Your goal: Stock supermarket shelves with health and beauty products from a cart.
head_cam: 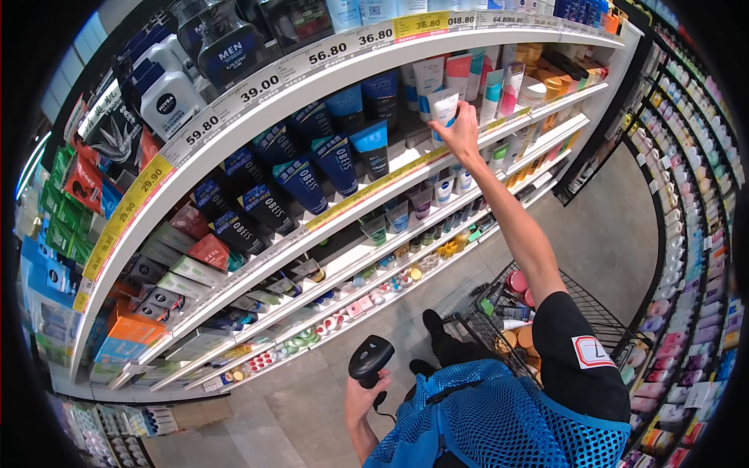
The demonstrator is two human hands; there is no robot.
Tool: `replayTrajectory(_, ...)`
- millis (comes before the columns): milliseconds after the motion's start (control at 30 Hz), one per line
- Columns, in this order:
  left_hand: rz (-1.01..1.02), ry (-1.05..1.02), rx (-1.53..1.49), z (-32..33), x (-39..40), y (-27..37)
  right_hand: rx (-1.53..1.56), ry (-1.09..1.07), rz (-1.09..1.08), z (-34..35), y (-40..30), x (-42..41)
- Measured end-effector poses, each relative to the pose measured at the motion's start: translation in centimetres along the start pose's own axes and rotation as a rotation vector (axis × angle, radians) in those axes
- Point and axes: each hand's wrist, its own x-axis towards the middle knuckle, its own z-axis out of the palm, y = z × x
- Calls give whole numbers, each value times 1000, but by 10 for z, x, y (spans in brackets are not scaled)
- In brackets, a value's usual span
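Observation:
My right hand point(461, 133) reaches to an upper shelf, its thumb and fingers around a white cosmetic tube point(443, 106) with a blue lower part. The tube stands upright at the shelf's front edge; whether its base touches the shelf is hard to tell. Behind it is a taller white tube point(429, 75), with a coral-pink tube point(459, 73) beside that. Low before my body, my left hand point(364, 399) grips a black handheld barcode scanner point(372, 358) by its handle. A cable hangs from the scanner.
Dark blue tubes point(299, 186) and a black tube with a blue base point(372, 153) share that shelf. A price rail point(374, 190) edges it. A wire shopping cart point(591, 298) with jars and tubes stands at my right. More stocked shelving point(681, 193) curves along the far right.

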Motion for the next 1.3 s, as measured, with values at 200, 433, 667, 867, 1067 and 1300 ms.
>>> replayTrajectory(200,13,-23,35,10,5,4,-24,-72,-1,3,3,-7)
replayTrajectory(433,-54,-46,18,26,-6,-3,34,-98,-17,-7,11,-15)
replayTrajectory(667,-90,2,101,27,-21,-5,324,139,-44,-74,28,-65)
replayTrajectory(867,-279,-66,162,32,-12,-9,43,-69,368,-176,146,-221)
replayTrajectory(1067,-389,-170,253,55,10,-20,-337,-300,743,-245,246,-402)
replayTrajectory(1300,-491,-255,349,84,43,-25,86,-180,1633,-248,299,-535)
